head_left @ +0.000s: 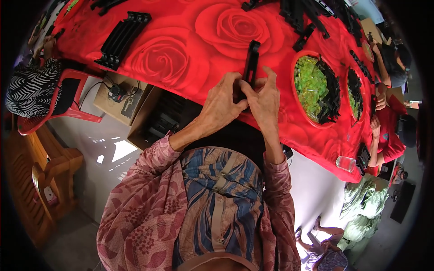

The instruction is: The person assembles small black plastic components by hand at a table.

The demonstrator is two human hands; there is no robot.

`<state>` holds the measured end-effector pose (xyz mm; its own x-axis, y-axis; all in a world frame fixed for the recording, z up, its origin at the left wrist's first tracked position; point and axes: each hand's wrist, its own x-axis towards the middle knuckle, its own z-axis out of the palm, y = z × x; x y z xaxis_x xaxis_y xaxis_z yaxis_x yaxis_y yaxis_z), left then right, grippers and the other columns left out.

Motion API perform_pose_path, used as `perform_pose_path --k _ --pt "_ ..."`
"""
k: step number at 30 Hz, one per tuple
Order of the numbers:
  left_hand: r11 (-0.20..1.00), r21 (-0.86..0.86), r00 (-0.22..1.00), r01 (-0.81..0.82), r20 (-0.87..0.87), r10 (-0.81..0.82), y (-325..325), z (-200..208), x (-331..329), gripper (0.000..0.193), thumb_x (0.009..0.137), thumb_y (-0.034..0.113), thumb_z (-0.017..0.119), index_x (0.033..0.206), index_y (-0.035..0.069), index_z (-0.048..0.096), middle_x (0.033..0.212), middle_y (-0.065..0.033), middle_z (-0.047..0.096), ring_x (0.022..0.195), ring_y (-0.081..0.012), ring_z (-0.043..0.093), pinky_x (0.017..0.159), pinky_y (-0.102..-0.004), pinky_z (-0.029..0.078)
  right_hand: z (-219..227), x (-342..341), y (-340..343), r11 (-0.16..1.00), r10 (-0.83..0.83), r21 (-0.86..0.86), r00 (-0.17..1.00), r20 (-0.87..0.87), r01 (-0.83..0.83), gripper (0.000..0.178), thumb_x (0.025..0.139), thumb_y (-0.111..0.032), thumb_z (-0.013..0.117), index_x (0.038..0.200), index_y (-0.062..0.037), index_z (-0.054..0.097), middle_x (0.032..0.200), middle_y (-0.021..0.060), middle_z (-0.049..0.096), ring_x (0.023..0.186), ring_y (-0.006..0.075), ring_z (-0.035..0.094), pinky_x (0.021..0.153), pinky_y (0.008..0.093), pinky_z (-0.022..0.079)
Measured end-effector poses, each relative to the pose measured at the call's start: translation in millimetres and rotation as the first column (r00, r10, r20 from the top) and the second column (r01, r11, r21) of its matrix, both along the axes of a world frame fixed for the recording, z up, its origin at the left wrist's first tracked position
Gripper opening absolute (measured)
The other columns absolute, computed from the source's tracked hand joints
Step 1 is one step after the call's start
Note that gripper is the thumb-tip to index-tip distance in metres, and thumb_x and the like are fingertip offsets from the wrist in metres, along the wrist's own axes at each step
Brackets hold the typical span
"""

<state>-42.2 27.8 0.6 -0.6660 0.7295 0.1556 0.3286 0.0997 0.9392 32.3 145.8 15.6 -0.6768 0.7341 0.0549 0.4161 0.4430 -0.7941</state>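
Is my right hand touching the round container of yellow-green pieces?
Apart: the head view shows a strip of red tablecloth between the right hand and the near left rim of the round container.

A basket (317, 125) stands right of the hands (263, 103)

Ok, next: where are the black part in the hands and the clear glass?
Black part (252, 60): head view, on its upper length.
Glass (345, 163): head view, on its clear side.
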Motion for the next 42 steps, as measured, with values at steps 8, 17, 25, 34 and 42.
perform_pose_path --k 8,17,25,34,42 --pt "0.981 0.182 0.850 0.067 0.504 -0.152 -14.4 -11.4 -17.6 0.036 0.094 0.007 0.061 0.127 -0.004 0.051 0.103 -0.0110 0.064 0.096 -0.0153 0.061 0.082 -0.0278 0.050 -3.4 8.2 -5.2 0.988 -0.067 -0.147 0.982 -0.176 0.041 0.062 0.078 -0.007 0.073 0.133 0.0012 0.044 0.082 0.0113 0.066 0.067 0.0183 0.064 0.059 0.0308 0.050" --pt "0.932 0.363 0.551 -0.016 0.781 -0.295 3.3 -12.3 -3.2 0.025 0.100 0.017 0.054 0.120 0.002 0.058 0.102 -0.0048 0.066 0.092 -0.0136 0.065 0.082 -0.0276 0.054 5.9 33.5 -41.0 0.964 0.079 0.265 0.958 -0.274 -0.003 0.061 0.078 -0.007 0.076 0.131 -0.0037 0.046 0.091 0.0134 0.064 0.069 0.0236 0.067 0.058 0.0353 0.054" --pt "0.895 0.440 0.305 -0.071 0.864 -0.401 21.6 -19.9 6.9 0.017 0.100 0.016 0.052 0.114 0.007 0.057 0.101 -0.0070 0.066 0.093 -0.0183 0.065 0.082 -0.0332 0.053 18.8 92.4 -14.1 0.967 0.065 0.252 0.939 -0.336 0.024 0.026 0.079 -0.003 0.075 0.102 0.0004 0.065 0.088 0.0123 0.065 0.066 0.0174 0.061 0.059 0.0287 0.051" --pt "0.802 0.596 0.199 -0.029 0.790 -0.580 17.9 -32.4 -9.1 0.030 0.102 0.028 0.049 0.119 0.004 0.056 0.110 -0.0115 0.063 0.092 -0.0197 0.064 0.081 -0.0332 0.054 15.6 111.7 97.2 0.848 -0.308 0.363 0.916 -0.257 0.387 0.007 0.080 0.001 0.066 0.086 -0.0002 0.067 0.078 0.0119 0.065 0.062 0.0226 0.062 0.058 0.0328 0.049" --pt "0.797 0.604 0.220 -0.013 0.779 -0.587 21.9 -33.0 -2.9 0.033 0.100 0.029 0.053 0.124 0.006 0.053 0.111 -0.0119 0.063 0.097 -0.0227 0.065 0.085 -0.0359 0.055 6.3 82.6 111.6 0.591 -0.507 0.787 0.840 0.194 0.175 0.014 0.079 -0.014 0.063 0.091 -0.0077 0.061 0.088 0.0170 0.063 0.081 0.0403 0.065 0.066 0.0520 0.051"
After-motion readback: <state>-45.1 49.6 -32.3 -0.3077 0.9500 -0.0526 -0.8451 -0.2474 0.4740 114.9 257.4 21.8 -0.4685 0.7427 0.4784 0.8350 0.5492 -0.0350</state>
